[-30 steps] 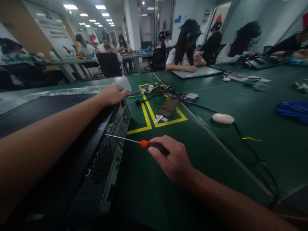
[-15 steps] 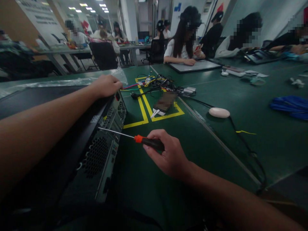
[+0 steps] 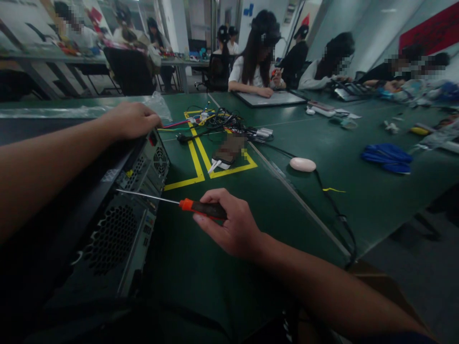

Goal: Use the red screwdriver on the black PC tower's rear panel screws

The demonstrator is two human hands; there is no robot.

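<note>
A black computer case lies at the left, its rear panel facing right with a round fan grille and a honeycomb vent. My left hand grips the far top corner of the case, its fingers curled over the edge and partly hidden. My right hand is closed around the black and orange handle of a screwdriver. The thin metal shaft points left, and its tip meets the rear edge of the case above the vent. Whether the tip sits in a screw cannot be made out.
Beyond the case lie a tangle of cables and a phone inside yellow tape marks. A pink oval object rests near a black cord, with a blue bundle farther right. Several people work at the tables behind.
The view has swung right, so the case and both hands appear farther left. Both hands keep their hold, and the screwdriver tip stays at the same spot on the case edge.
</note>
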